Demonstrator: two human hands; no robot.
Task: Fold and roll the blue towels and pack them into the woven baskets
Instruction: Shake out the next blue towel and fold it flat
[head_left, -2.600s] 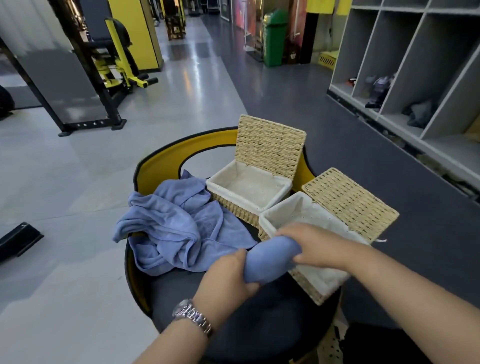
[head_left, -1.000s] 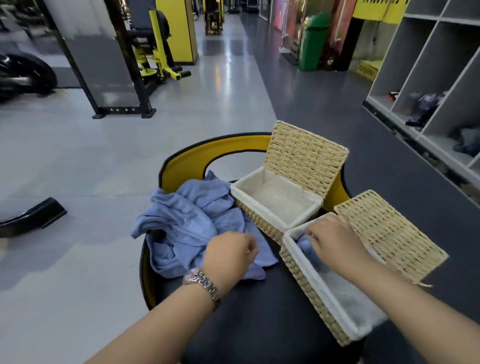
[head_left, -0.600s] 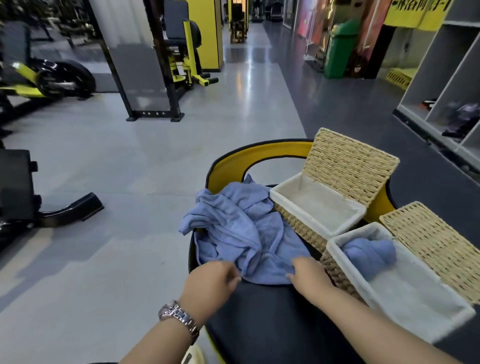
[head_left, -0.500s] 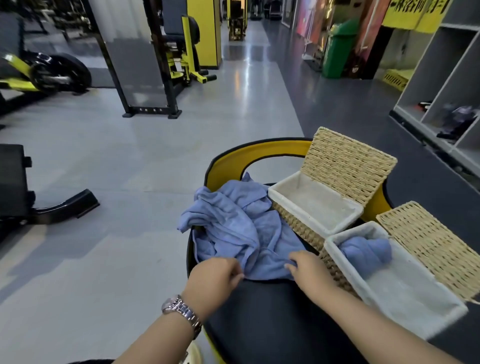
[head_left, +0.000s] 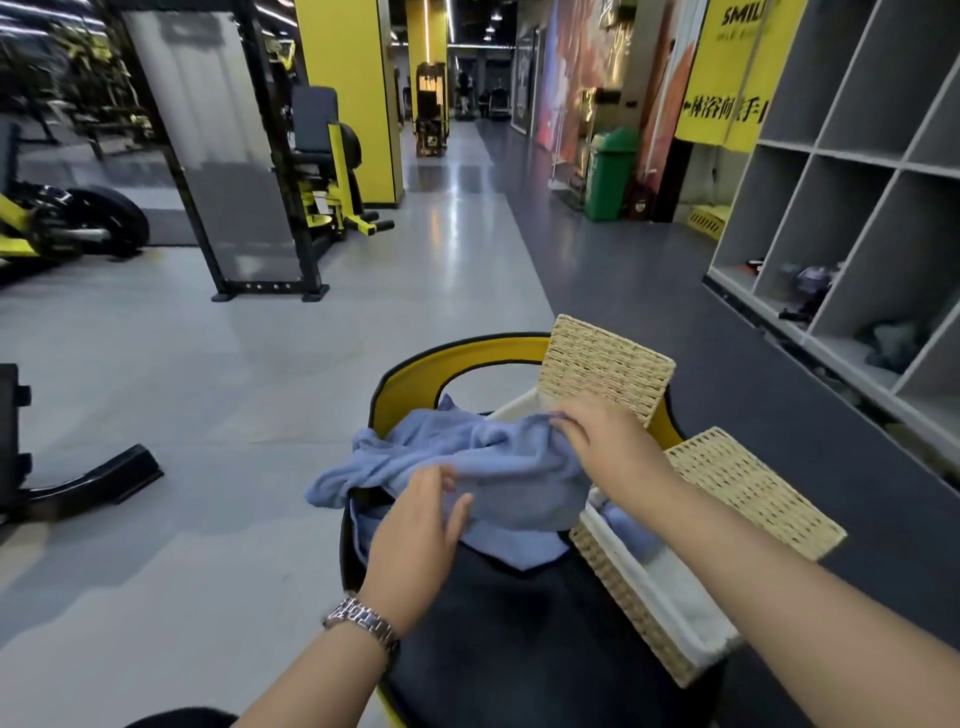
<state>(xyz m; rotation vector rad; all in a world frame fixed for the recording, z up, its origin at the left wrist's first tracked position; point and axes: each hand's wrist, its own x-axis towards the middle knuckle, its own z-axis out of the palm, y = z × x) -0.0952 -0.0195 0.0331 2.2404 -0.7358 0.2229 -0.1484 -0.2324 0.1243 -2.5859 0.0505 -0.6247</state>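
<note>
A blue towel (head_left: 498, 467) is held up by both hands over the dark seat (head_left: 519, 623) of a yellow-backed chair; this seat is taken as the landmark. The right hand (head_left: 602, 436) is seen above the far part of the seat, and its fingers (head_left: 563, 422) are pinched together on the upper edge of the towel; the left hand (head_left: 421, 525) is placed lower, over the left part of the seat, with the thumb and the fingers clamped on the cloth. More blue cloth (head_left: 519, 548) lies on the seat under the lifted towel. Two woven baskets are placed on the right side of the seat; the near basket (head_left: 623, 597), with its lid (head_left: 748, 488) open, contains a rolled blue towel (head_left: 631, 530) at its far end; the far basket (head_left: 514, 408) is mostly hidden behind the towel, and only its raised lid (head_left: 605, 369) is well visible. A metal watch (head_left: 363, 623) is worn on the left wrist.
</note>
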